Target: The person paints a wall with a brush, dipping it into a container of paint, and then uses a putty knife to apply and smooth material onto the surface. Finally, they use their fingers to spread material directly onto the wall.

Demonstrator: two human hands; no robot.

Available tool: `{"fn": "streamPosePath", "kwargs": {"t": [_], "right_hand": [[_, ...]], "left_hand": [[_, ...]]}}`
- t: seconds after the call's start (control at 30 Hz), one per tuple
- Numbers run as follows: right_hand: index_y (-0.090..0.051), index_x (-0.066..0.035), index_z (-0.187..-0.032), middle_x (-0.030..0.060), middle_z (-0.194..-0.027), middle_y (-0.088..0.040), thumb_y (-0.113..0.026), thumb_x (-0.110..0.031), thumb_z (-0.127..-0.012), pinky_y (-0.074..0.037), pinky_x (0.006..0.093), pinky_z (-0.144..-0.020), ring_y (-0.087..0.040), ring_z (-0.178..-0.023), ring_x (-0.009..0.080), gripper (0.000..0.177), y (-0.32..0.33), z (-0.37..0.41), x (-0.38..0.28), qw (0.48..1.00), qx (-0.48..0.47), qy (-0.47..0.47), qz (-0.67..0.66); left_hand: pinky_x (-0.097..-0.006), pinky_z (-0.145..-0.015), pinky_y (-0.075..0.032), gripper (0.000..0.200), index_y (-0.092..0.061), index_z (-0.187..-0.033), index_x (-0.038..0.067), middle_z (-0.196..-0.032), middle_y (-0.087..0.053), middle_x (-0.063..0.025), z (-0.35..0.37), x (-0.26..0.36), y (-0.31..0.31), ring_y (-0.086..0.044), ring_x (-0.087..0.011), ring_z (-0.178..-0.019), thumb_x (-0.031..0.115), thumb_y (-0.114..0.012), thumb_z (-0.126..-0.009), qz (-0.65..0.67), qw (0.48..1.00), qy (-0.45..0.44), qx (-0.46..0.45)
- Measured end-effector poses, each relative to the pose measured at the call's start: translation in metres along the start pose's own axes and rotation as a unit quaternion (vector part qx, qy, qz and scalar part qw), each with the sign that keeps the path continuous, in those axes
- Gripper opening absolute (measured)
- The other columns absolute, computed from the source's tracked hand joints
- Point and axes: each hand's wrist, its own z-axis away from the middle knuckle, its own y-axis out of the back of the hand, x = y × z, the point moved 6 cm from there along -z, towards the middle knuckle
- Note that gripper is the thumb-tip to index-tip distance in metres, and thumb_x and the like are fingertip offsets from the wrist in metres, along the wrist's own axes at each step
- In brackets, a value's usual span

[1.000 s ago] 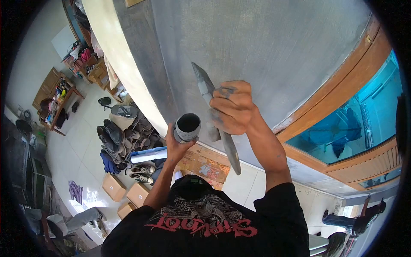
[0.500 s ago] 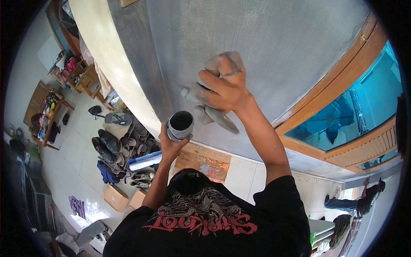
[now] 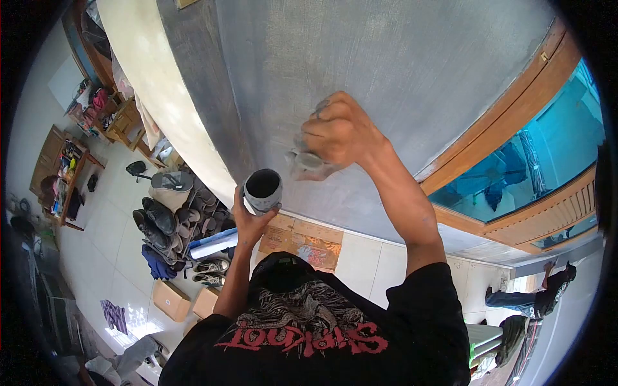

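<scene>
My left hand (image 3: 253, 224) is wrapped round a grey-smeared cup (image 3: 264, 203), held upright with its dark mouth facing up, close to the wall's lower part. Against the grey-streaked wall (image 3: 412, 83), my right hand (image 3: 338, 132) is closed on a crumpled grey rag (image 3: 310, 167). Part of the rag shows below the fingers, slightly smeared by motion. Grey stains mark the fingers of this hand. The rag is up and to the right of the cup.
A wooden window frame (image 3: 496, 122) with blue glass borders the wall on the right. Flattened cardboard (image 3: 299, 241) lies at the wall's foot. Shoes (image 3: 161, 219) are piled on the left, near boxes (image 3: 171, 300). Another person (image 3: 552, 293) stands at the far right.
My right hand has turned and moved slightly down, and the rag is bunched more beneath it. The cup in my left hand has shifted a little left in view.
</scene>
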Motion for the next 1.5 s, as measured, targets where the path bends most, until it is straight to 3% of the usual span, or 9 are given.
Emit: {"fn": "streamPosePath", "kwargs": {"t": [0.13,0.43,0.53,0.6,0.67,0.87,0.93,1.23,1.5], "right_hand": [[-0.057,-0.013,-0.056,0.0001,-0.052,-0.053,-0.073,-0.032,-0.060,-0.040,0.0341,-0.045,-0.057,-0.047,0.0194,0.025,0.016,-0.010,-0.013,0.999,-0.016,0.023,-0.038],[-0.054,-0.015,-0.057,-0.0032,-0.067,-0.056,-0.070,-0.030,-0.058,-0.039,0.0337,-0.062,-0.052,-0.061,0.0167,0.023,0.025,0.004,-0.025,0.999,0.028,0.029,0.005],[-0.060,-0.015,-0.061,-0.0022,-0.057,-0.053,-0.076,-0.034,-0.059,-0.036,0.0355,-0.046,-0.054,-0.047,0.0174,0.025,0.029,-0.014,0.009,0.999,0.003,0.039,0.024],[-0.059,-0.015,-0.064,-0.0015,-0.056,-0.048,-0.084,-0.029,-0.058,-0.032,0.0344,-0.043,-0.047,-0.045,0.0171,0.029,0.042,-0.017,0.040,0.987,0.140,0.072,0.044],[-0.065,-0.005,-0.075,0.0094,-0.075,-0.066,-0.080,-0.017,-0.067,-0.052,0.0395,-0.069,-0.066,-0.075,0.0216,0.021,0.051,-0.017,0.084,0.988,0.131,0.079,0.028],[-0.061,-0.006,-0.074,0.0008,-0.064,-0.057,-0.073,-0.025,-0.087,-0.046,0.0278,-0.057,-0.056,-0.057,0.0160,0.025,0.106,-0.132,0.174,0.843,0.410,0.022,0.347],[-0.063,-0.007,-0.076,0.0010,-0.066,-0.057,-0.072,-0.028,-0.091,-0.043,0.0279,-0.058,-0.057,-0.062,0.0118,0.027,0.117,-0.176,0.198,0.852,0.519,-0.068,-0.003],[-0.057,-0.003,-0.056,0.0051,-0.050,-0.055,-0.074,-0.021,-0.079,-0.042,0.0317,-0.049,-0.054,-0.045,0.0146,0.034,0.115,-0.282,0.298,0.793,0.592,0.037,0.141],[-0.057,-0.001,-0.056,0.0094,-0.050,-0.058,-0.074,-0.025,-0.080,-0.043,0.0351,-0.048,-0.058,-0.044,0.0236,0.038,0.061,-0.312,0.308,0.779,0.616,-0.042,0.110]], "left_hand": [[-0.0402,-0.097,-0.050,0.075,-0.052,-0.127,0.002,-0.116,-0.066,-0.0137,0.005,0.006,-0.005,-0.065,-0.0254,-0.109,0.012,-0.091,-0.063,0.012,1.000,0.023,-0.005],[-0.0408,-0.096,-0.051,0.076,-0.052,-0.128,0.001,-0.114,-0.067,-0.0136,0.018,0.001,-0.012,-0.066,-0.0257,-0.106,0.014,-0.092,-0.064,0.014,0.999,0.027,0.009],[-0.0411,-0.094,-0.053,0.077,-0.054,-0.127,0.002,-0.114,-0.068,-0.0145,0.018,0.003,-0.007,-0.067,-0.0257,-0.106,0.019,-0.095,-0.063,-0.034,0.999,0.001,0.025],[-0.0419,-0.095,-0.053,0.076,-0.055,-0.125,0.002,-0.111,-0.069,-0.0136,0.014,0.017,-0.006,-0.067,-0.0261,-0.106,0.021,-0.096,-0.063,-0.015,1.000,0.000,0.025],[-0.0428,-0.099,-0.050,0.080,-0.053,-0.127,0.005,-0.115,-0.066,-0.0128,0.010,0.009,-0.002,-0.065,-0.0274,-0.110,0.022,-0.097,-0.062,-0.013,0.999,-0.013,0.027],[-0.0440,-0.099,-0.049,0.083,-0.052,-0.128,0.006,-0.116,-0.066,-0.0118,-0.002,0.017,0.028,-0.065,-0.0270,-0.110,0.025,-0.097,-0.061,0.001,0.999,0.003,0.046],[-0.0443,-0.100,-0.048,0.083,-0.053,-0.129,0.007,-0.117,-0.066,-0.0112,-0.005,0.002,0.043,-0.064,-0.0275,-0.112,0.025,-0.097,-0.061,0.005,0.998,0.012,0.058],[-0.0446,-0.104,-0.041,0.084,-0.052,-0.131,0.007,-0.119,-0.064,-0.0116,-0.023,-0.011,0.104,-0.061,-0.0295,-0.116,0.022,-0.095,-0.061,0.025,0.997,0.002,0.079],[-0.0444,-0.105,-0.040,0.088,-0.049,-0.133,0.005,-0.122,-0.061,-0.0128,-0.044,-0.023,0.117,-0.060,-0.0297,-0.118,0.017,-0.095,-0.059,0.010,0.998,0.000,0.062]]}}
